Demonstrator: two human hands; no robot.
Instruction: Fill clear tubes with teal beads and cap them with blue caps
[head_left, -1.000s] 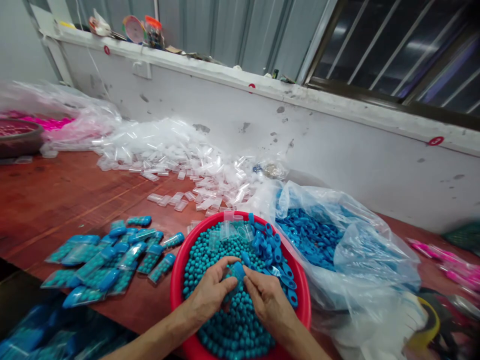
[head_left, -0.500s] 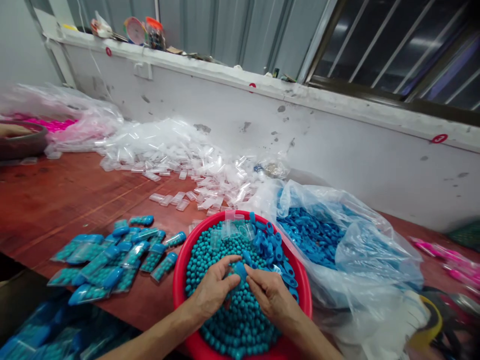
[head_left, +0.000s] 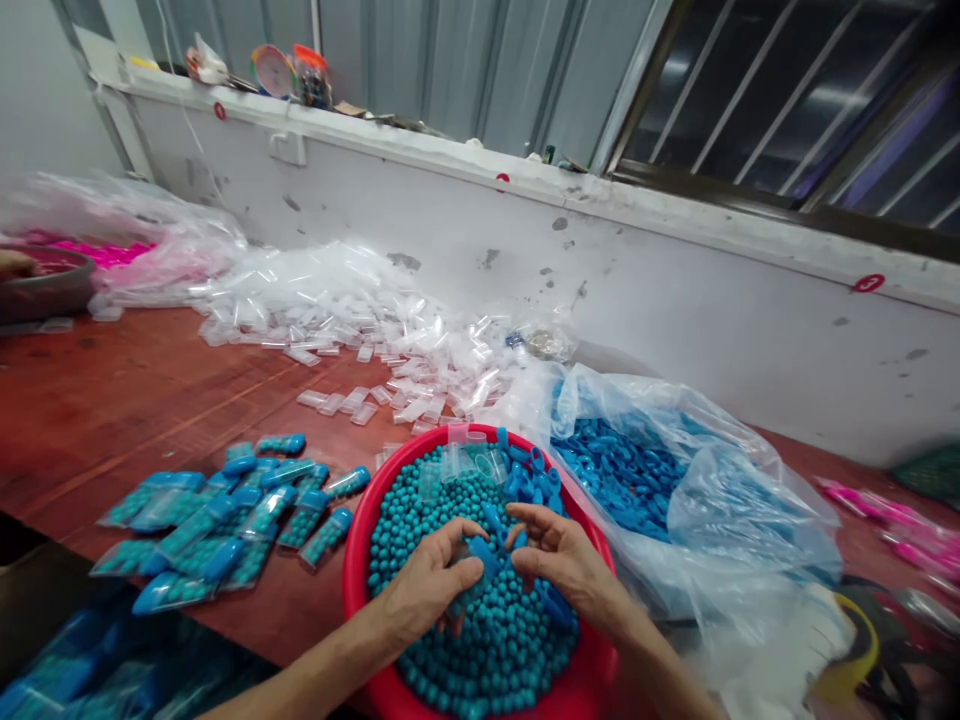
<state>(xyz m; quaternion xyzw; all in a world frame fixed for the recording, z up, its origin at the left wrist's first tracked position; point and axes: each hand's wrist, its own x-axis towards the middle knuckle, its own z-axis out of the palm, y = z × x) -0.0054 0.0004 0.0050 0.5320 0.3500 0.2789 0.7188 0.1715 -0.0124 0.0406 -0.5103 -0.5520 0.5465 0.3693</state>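
My left hand [head_left: 433, 573] is closed around a small clear plastic container with turquoise beads inside and a blue cap [head_left: 481, 552] at its upper end; the fingers hide part of it. To the right, my right hand [head_left: 568, 560] has its thumb and fingers apart. A blue piece shows between them, though I cannot tell whether it touches them. Both hands are over a red basin [head_left: 358, 545] of turquoise beads [head_left: 409, 510]. Loose blue caps [head_left: 531, 480] lie on the beads at the basin's right side, and some clear empty containers [head_left: 457, 460] rest at its far rim.
Filled blue-capped packs [head_left: 206, 515] lie left of the basin on the red table [head_left: 150, 385]. Behind are heaped clear containers [head_left: 322, 300]. A plastic bag of blue caps [head_left: 622, 475] stands at the right. At far left, another person's hand [head_left: 15, 264] is at a bowl [head_left: 56, 290].
My right hand has moved off the container's cap, slightly to the right, and its fingers have spread. My left hand keeps the container in nearly the same place.
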